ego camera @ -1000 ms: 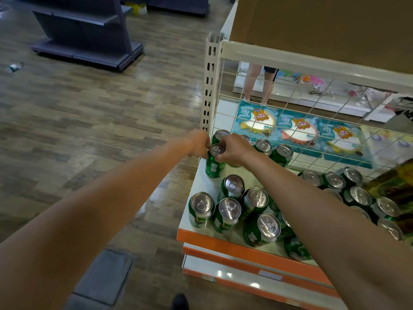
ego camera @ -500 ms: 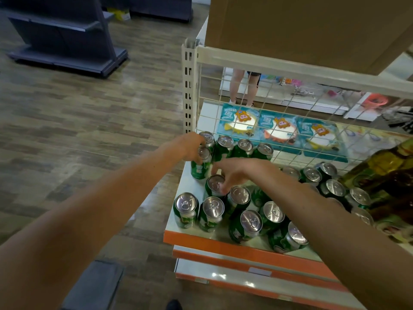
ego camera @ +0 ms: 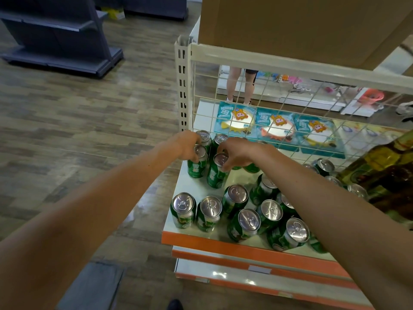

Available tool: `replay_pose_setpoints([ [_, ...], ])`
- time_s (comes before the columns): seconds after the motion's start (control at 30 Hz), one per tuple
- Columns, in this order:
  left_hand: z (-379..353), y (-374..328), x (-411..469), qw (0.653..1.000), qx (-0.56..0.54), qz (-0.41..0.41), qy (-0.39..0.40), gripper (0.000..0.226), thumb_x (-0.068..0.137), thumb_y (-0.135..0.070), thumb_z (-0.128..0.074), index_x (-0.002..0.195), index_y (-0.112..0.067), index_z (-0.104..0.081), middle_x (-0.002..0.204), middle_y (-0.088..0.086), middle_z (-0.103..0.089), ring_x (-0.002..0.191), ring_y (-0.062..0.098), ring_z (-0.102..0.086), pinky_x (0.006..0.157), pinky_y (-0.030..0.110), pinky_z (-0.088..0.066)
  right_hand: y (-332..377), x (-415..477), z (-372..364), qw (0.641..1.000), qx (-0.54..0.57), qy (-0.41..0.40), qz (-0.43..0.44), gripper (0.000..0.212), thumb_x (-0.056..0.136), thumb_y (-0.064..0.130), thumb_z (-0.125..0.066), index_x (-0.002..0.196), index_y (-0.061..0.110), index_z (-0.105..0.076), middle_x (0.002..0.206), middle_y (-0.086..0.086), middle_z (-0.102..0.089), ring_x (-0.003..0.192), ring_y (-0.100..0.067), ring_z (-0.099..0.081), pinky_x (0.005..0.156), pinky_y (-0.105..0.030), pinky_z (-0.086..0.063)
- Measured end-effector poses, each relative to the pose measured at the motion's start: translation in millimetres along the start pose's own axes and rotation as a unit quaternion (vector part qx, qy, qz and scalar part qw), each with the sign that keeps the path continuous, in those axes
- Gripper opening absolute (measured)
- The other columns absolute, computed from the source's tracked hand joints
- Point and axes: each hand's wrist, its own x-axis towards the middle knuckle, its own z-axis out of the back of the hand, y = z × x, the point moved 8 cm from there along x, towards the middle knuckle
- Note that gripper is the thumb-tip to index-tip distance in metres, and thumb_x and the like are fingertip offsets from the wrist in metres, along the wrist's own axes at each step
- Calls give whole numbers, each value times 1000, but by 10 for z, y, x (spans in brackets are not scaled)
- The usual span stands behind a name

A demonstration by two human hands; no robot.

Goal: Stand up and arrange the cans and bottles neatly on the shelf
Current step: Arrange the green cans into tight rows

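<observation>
Head view of a white shelf (ego camera: 212, 241) with an orange front edge. The left hand (ego camera: 186, 146) is closed over the rim of an upright green can (ego camera: 196, 167) near the shelf's rear left corner. The right hand (ego camera: 242, 153) is curled round the top of a second upright can (ego camera: 216, 175), held just beside the first. Further cans (ego camera: 220, 139) are seen behind them against the wire grid (ego camera: 312, 108). A loose cluster of cans (ego camera: 245, 222) is spread across the front, some apparently tilted, though part is hidden by the right forearm. Glass bottles (ego camera: 384, 166) are blurred at the right edge. A cardboard box (ego camera: 290, 25) is set on top.
</observation>
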Motion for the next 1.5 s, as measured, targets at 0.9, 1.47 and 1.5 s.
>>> replay_pose_setpoints([
  [0.9,3,14,44,1000,-16,4,-8,65,75,-31,-84,131,-12,-56,124,11,-60,112,29,-57,84,32,-44,-71,206,27,994,-70,-57,-66,46,83,60,-61,78,16,-47,77,0,-49,78,-23,-54,70,-34,-47],
  [1.47,6,-22,58,1000,-1,-2,0,61,75,-29,-85,127,-12,-58,119,9,-61,108,28,-58,88,36,-50,15,161,51,994,-61,-68,-56,41,84,47,-64,70,22,-35,75,2,-44,82,-25,-53,81,-38,-49],
  [1.5,7,-24,57,1000,0,-3,0,61,75,-29,-85,127,-12,-58,119,9,-61,107,28,-58,88,36,-50,16,166,45,994,-59,-70,-59,42,83,47,-64,70,23,-33,76,3,-44,83,-26,-53,85,-41,-49],
])
